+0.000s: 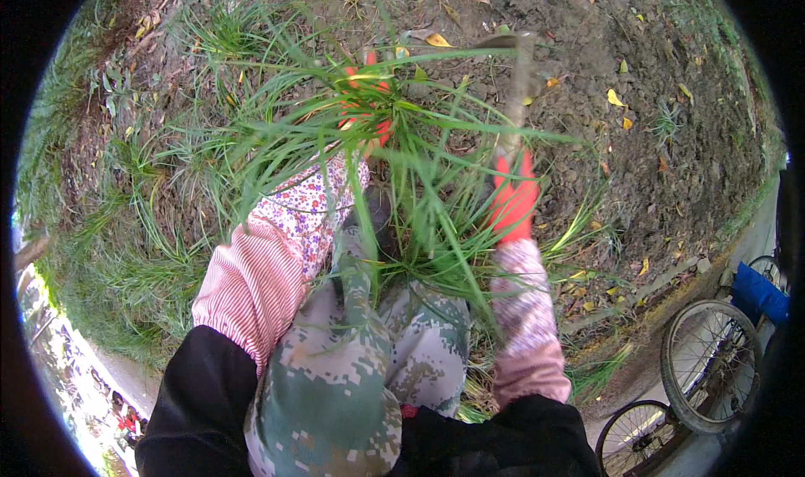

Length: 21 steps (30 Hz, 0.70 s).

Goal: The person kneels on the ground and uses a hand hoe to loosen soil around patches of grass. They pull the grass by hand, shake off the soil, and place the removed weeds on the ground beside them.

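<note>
My left hand (371, 109), in a red glove, is closed around a clump of long green grass-like leaves (409, 118), whose blades fan out and partly hide the fingers. My right hand (516, 194), also in a red glove, grips the handle of a small hand hoe (519, 87). Its metal head lies at the far end of the handle, blurred, over bare soil (578, 93). More long blades hang down between the two hands, over my knees in camouflage trousers (352, 364).
Grassy clumps (233, 33) grow on the left and far left. Yellow leaves (615, 98) are scattered on the soil. A stone edging (666, 275) runs along the right, with a spoked wheel (710, 364) and a blue object (761, 291) beyond it.
</note>
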Motion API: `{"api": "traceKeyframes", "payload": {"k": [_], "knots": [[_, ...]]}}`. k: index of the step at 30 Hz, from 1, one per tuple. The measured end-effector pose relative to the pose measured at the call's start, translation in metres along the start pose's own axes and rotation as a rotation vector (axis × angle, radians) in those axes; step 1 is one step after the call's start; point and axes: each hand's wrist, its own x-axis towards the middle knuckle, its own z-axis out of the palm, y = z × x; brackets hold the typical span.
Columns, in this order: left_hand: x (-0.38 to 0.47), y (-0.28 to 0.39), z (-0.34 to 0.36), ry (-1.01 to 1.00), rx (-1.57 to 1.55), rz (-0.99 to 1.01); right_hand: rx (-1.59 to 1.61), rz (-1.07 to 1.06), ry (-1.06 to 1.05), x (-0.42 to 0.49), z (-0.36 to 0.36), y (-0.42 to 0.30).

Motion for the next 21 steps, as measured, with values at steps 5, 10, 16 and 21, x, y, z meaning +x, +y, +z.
{"api": "traceKeyframes", "payload": {"k": [5, 10, 16, 21], "knots": [[-0.011, 0.027, -0.01, -0.205, 0.606, -0.204, -0.293, -0.124, -0.311, -0.016, -0.15, -0.007], [-0.003, 0.032, 0.003, -0.285, 0.822, -0.259, -0.645, 0.444, -0.821, -0.04, -0.139, -0.01], [0.013, 0.03, 0.003, -0.354, 0.918, -0.282, -0.032, -0.021, -0.708, -0.046, -0.045, 0.016], [0.016, 0.037, -0.004, -0.364, 0.948, -0.285, -0.209, -0.071, -0.618, -0.049, -0.053, 0.002]]}}
